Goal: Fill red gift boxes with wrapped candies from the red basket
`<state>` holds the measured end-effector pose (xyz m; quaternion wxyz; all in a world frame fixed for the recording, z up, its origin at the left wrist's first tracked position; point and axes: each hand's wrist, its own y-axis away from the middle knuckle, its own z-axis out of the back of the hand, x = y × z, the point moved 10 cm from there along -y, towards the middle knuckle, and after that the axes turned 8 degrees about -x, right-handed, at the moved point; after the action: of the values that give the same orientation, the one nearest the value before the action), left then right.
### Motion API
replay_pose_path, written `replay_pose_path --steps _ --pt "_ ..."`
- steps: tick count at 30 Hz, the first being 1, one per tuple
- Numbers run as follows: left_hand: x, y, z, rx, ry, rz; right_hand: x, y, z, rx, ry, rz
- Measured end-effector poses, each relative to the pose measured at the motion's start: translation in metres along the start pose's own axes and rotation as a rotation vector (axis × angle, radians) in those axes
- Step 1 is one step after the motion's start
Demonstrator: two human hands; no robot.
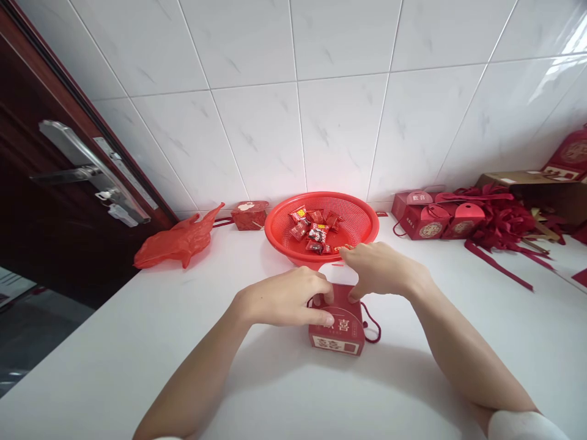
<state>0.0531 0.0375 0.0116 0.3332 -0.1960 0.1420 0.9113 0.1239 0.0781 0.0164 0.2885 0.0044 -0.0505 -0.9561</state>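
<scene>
A small dark-red gift box (342,339) with gold and white lettering stands on the white table in front of me. My left hand (291,297) grips its upper left part, thumb on the front flap and bent fingers at the top. The thumb of my right hand (385,267) touches the box's top right edge. That hand's other fingers stretch forward over a pale raised flap, close to the near rim of a red plastic basket (271,235); their tips are partly hidden. Several wrapped candies (317,232) lie in the basket. A dark-red cord (375,330) loops from the box's right side.
Left of the basket are a red patterned box (250,216) and a crumpled red plastic bag (181,243). To the right stand several red gift boxes (426,221), dark-red ribbons (502,220) and a cardboard box (513,178). Behind is a tiled wall (339,134); a door (41,201) is at left.
</scene>
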Motion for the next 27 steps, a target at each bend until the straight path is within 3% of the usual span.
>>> replay_pose_path --steps 4,10,18,22,27 --pt "0.016 0.002 -0.003 0.033 -0.063 0.1 0.003 0.005 0.001 0.019 -0.054 0.059" --pt "0.049 0.008 0.0 -0.004 -0.179 0.351 0.034 0.016 -0.012 0.18 -0.204 0.3" --pt "0.033 -0.003 -0.004 0.024 0.022 0.179 0.031 0.018 -0.008 0.193 -0.271 0.315" --pt "0.025 -0.009 -0.013 0.115 0.073 0.07 0.007 0.021 0.004 0.143 -0.301 0.202" --pt "0.034 -0.012 -0.016 0.136 0.06 0.101 -0.023 0.026 0.016 0.087 -0.318 0.054"
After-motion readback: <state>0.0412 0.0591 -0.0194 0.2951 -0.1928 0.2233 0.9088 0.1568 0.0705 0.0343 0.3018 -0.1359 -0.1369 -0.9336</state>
